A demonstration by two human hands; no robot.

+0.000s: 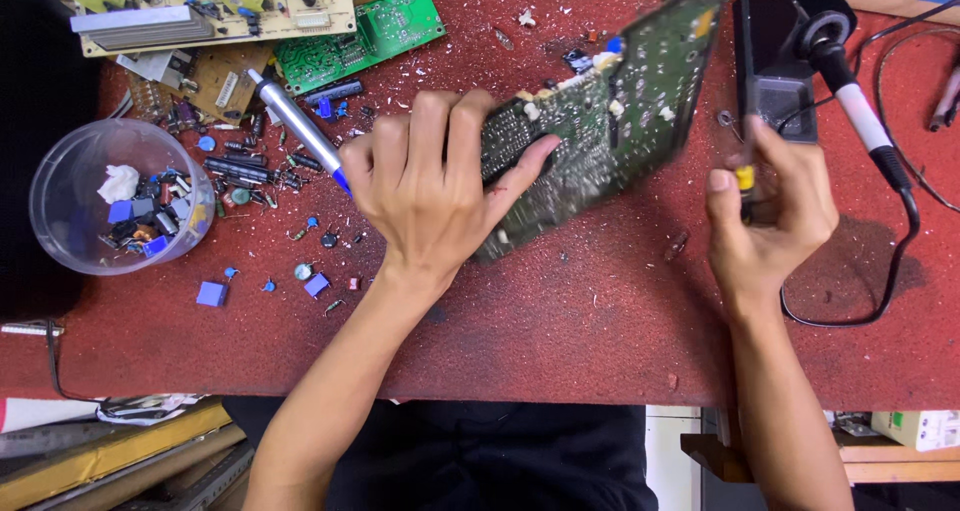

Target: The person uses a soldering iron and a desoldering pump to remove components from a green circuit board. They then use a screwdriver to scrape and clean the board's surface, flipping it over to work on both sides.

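Green circuit board (600, 111) held tilted above mid-surface, left hand (435, 186) clamped on its near-left end alongside a silver pen-like tool (298, 131), right hand (770, 206) closed on a small yellow-tipped item (745, 178) (identity unclear); board looks light, stiff, fragile — best gripped by bare edges.

At the centre of the frame the left hand (430, 186) grips a green circuit board (600, 111), tilted up off the red counter (560, 321), with a silver-and-blue pen-like tool (298, 131) tucked between its fingers. At right, the right hand (770, 216) is closed on a small yellow-tipped tool (745, 178). A clear cup (120, 196) of loose parts stands at left; more boards (250, 16) lie upper left.
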